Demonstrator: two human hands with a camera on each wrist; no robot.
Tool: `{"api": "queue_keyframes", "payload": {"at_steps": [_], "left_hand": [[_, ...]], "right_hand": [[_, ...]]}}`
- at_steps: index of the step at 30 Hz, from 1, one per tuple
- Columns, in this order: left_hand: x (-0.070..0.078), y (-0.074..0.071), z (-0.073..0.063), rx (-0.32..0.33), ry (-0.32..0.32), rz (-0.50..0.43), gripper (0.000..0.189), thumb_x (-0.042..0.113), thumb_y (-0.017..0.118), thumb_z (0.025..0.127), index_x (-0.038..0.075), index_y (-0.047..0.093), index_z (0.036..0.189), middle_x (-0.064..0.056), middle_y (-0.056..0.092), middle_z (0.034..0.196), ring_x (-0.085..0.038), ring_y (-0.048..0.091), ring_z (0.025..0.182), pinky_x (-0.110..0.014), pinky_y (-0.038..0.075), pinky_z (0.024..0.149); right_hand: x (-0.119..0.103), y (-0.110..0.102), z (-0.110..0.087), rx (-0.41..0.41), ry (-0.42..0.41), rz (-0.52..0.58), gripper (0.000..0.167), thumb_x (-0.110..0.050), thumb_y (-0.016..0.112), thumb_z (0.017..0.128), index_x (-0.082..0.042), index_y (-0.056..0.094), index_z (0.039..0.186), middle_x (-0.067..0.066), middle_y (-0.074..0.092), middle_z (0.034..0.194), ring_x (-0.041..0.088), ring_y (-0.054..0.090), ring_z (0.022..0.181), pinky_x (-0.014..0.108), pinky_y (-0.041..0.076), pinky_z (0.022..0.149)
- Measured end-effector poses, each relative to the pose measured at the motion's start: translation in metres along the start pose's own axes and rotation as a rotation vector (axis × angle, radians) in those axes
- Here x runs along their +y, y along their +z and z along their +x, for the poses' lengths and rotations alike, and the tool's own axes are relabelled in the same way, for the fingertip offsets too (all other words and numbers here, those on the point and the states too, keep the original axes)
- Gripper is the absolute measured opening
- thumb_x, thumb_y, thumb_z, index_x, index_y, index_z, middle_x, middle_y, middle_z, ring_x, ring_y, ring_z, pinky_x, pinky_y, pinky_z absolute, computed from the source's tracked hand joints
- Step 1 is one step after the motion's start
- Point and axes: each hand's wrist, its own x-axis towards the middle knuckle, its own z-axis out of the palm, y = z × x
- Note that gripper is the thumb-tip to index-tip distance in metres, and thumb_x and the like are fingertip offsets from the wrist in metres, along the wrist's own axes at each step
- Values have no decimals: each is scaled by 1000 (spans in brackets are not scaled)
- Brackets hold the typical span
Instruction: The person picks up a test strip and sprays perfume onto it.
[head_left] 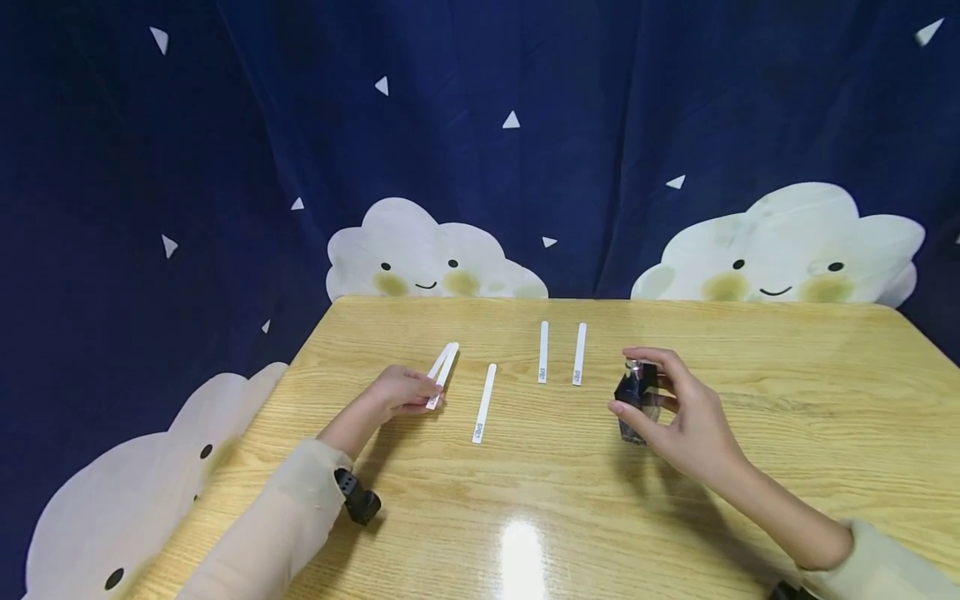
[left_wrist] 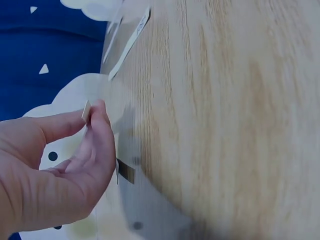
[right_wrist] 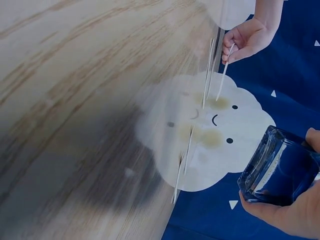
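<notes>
My left hand (head_left: 401, 390) pinches a white perfume test strip (head_left: 447, 372) between thumb and fingers, its far end pointing away. A second test strip (head_left: 436, 364) lies at its left, partly hidden by the hand. In the left wrist view the held strip (left_wrist: 86, 112) shows nearly end-on at the fingertips. On the right, my right hand (head_left: 686, 425) grips a dark glass perfume bottle (head_left: 632, 406) with a silvery neck, fingers at its top and side. The right wrist view shows the bottle's base (right_wrist: 257, 167) held up above the table.
Between the hands, a printed test strip (head_left: 484, 404) lies on the wooden table (head_left: 570, 500). Two more strips, one left (head_left: 543, 352) and one right (head_left: 580, 354), lie side by side farther back. A dark blue curtain (head_left: 465, 150) with cloud prints hangs behind the table's far edge.
</notes>
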Motion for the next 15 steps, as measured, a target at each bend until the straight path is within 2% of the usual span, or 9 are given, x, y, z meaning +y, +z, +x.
{"api": "queue_keyframes", "payload": {"at_steps": [6, 15], "left_hand": [[-1, -1, -1, -61, -21, -52, 32, 5, 62, 91, -12, 58, 119, -2, 74, 81, -10, 70, 75, -22, 58, 73], [-2, 1, -5, -103, 12, -115, 34, 0, 60, 91, -17, 55, 120, -5, 74, 82, -12, 70, 75, -22, 58, 74]], "right_hand": [[-1, 1, 0, -4, 3, 1, 59, -10, 80, 77, -16, 54, 130, 6, 65, 116, -9, 56, 92, 15, 55, 73], [-2, 1, -1, -10, 6, 0, 59, -11, 80, 77, -20, 54, 129, 6, 65, 115, -8, 57, 93, 16, 55, 74]]}}
